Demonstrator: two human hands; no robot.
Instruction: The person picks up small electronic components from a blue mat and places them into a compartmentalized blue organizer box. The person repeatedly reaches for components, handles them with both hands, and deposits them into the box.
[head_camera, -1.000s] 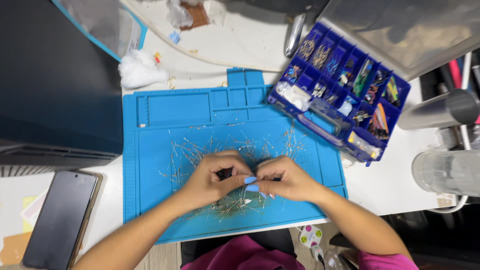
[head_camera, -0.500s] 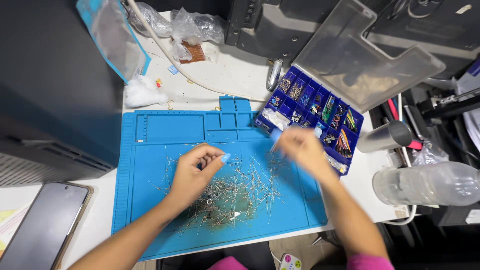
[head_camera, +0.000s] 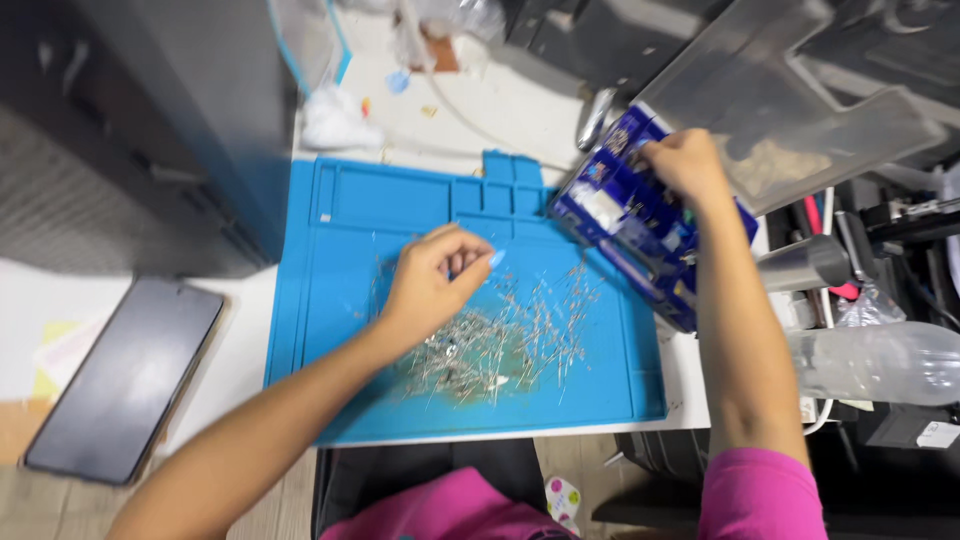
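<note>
Head view, frame blurred by camera motion.

Left hand (head_camera: 432, 280) hovers over the blue mat (head_camera: 340, 300), above the upper edge of the pile of thin metal leads (head_camera: 510, 345). Thumb and forefinger are drawn together as in a pinch; whether a lead sits between them cannot be told through the blur. Remaining fingers curled loosely.

Right hand (head_camera: 685, 160) is stretched out to the blue compartment box (head_camera: 640, 225), which sits at the mat's upper right corner, touching or overlapping its edge. Fingers bent down into the far compartments; pinched or apart, cannot tell, fingertips hidden by the back of the hand. The box's clear lid (head_camera: 790, 90) stands open behind it.

Leads lie scattered across the middle and lower right of the mat, densest just below the left hand.

Surroundings: dark phone (head_camera: 125, 375) face up, left of the mat, well apart from it. White wad (head_camera: 335, 120) beyond the mat's upper left corner. Metal cup (head_camera: 805, 262) and a clear plastic bottle (head_camera: 885, 360) lying on its side, right of the box. Pink sleeve (head_camera: 765, 495) on the right arm.
</note>
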